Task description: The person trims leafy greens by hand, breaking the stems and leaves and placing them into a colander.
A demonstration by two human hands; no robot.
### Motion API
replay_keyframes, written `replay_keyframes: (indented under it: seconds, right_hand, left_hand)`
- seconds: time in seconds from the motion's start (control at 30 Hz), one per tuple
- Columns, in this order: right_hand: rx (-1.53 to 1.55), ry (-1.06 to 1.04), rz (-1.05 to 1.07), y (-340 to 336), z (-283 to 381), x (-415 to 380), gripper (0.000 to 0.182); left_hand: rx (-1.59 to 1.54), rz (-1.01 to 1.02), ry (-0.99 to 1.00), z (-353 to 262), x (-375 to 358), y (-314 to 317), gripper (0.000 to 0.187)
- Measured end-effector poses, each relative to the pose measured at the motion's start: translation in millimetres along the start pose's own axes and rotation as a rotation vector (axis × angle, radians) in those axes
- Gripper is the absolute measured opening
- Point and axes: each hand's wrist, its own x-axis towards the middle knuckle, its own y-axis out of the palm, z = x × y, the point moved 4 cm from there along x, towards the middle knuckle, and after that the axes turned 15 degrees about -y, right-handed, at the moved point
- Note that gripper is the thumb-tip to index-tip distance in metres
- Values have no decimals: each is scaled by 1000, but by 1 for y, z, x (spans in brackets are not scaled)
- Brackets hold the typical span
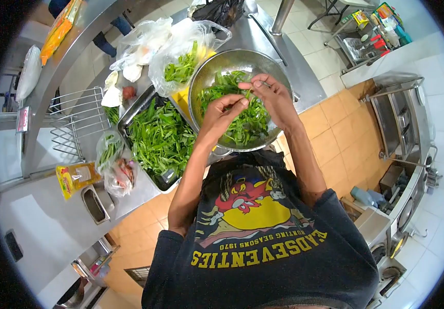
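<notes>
Both of my hands are raised over a round metal colander that holds leafy greens. My left hand has thumb and fingers pinched on a small green stem. My right hand meets it at the same stem, thumb and index finger close together, the other fingers bent. Left of the colander, a metal tray is heaped with long green leaves. Behind it, an open plastic bag holds more greens.
A wire rack, a yellow packet, a bag with reddish contents and a small metal container lie to the left. A black bag sits at the back. Part of a person's legs shows at the upper left.
</notes>
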Motion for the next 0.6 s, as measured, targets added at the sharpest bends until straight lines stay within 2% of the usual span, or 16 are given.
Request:
replay_keyframes:
  seconds: [0.1,0.33,0.43,0.53,0.6]
  right_hand:
    - [-163,-4,41,6,0,-1,23]
    - [-473,-94,68,-16,-12,-6,26]
    - [-404,-81,49,-22,-11,-7,24]
    - [-409,-93,65,-29,-16,-6,19]
    - [-418,-68,78,-27,-17,-5,19]
  left_hand:
    - [-87,27,-25,10,-4,-7,24]
    - [170,-352,1,8,-52,-69,28]
    - [207,-510,96,19,-78,-107,25]
    - [321,-798,172,22,-103,-138,22]
    - [443,-901,145,21,-117,-155,21]
